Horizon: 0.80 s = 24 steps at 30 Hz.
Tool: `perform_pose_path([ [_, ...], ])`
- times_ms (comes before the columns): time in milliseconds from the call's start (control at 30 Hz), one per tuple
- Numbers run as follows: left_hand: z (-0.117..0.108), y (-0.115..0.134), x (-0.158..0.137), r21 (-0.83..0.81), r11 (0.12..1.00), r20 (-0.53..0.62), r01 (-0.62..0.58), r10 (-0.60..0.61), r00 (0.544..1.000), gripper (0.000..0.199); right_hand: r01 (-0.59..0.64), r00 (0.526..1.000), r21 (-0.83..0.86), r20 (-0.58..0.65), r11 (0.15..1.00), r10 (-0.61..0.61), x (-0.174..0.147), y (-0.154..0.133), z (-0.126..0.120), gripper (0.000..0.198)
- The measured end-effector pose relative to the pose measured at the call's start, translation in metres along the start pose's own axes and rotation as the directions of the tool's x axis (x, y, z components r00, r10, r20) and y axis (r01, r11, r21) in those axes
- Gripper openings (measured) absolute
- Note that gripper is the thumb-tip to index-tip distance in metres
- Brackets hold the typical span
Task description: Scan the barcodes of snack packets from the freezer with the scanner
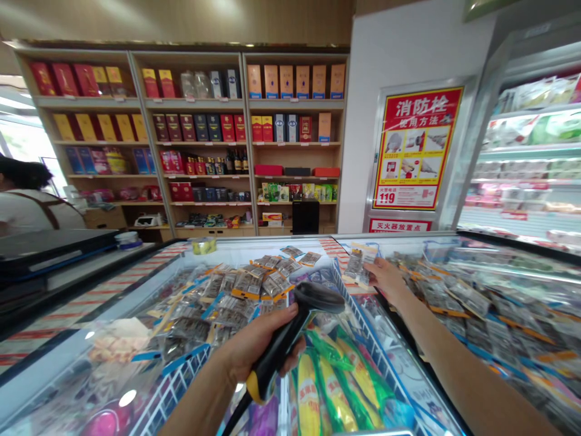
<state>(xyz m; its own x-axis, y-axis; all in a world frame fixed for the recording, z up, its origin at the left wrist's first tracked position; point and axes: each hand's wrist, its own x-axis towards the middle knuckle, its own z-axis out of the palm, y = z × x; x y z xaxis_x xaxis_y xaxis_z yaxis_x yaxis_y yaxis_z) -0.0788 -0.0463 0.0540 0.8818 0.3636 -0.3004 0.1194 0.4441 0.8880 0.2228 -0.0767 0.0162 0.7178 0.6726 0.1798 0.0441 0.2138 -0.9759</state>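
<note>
One scanner [290,339] — two hands — three wall shelving bays [204,139].

We take the barcode scanner [290,339] as our mark: it sits in our left hand [254,351] above the chest freezer [59,357]. Corn packs [327,387] lie just below it, packets [245,284] behind it, our right hand [385,275] behind and right, shelves [204,145] far behind.
</note>
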Motion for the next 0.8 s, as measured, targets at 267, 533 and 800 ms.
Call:
perform_pose_path([
  [267,0.0007,0.0002,-0.0013,-0.023,1.0,0.009,-0.016,0.016,1.0,0.037,-0.061,0.995,-0.019,-0.079,0.998,0.059,0.005,0.0012,-0.0102,0.014],
  [533,0.0037,0.0026,-0.0043,-0.017,0.997,-0.023,-0.08,0.08,0.997,0.035,-0.091,0.993,-0.005,-0.071,0.996,0.09,0.0018,-0.0012,-0.0082,0.017],
  [800,0.0034,0.0022,-0.0065,0.055,0.986,-0.01,-0.156,0.157,0.988,0.032,-0.121,0.993,-0.02,-0.009,0.993,0.12,-0.0028,-0.0041,-0.0012,0.017],
])
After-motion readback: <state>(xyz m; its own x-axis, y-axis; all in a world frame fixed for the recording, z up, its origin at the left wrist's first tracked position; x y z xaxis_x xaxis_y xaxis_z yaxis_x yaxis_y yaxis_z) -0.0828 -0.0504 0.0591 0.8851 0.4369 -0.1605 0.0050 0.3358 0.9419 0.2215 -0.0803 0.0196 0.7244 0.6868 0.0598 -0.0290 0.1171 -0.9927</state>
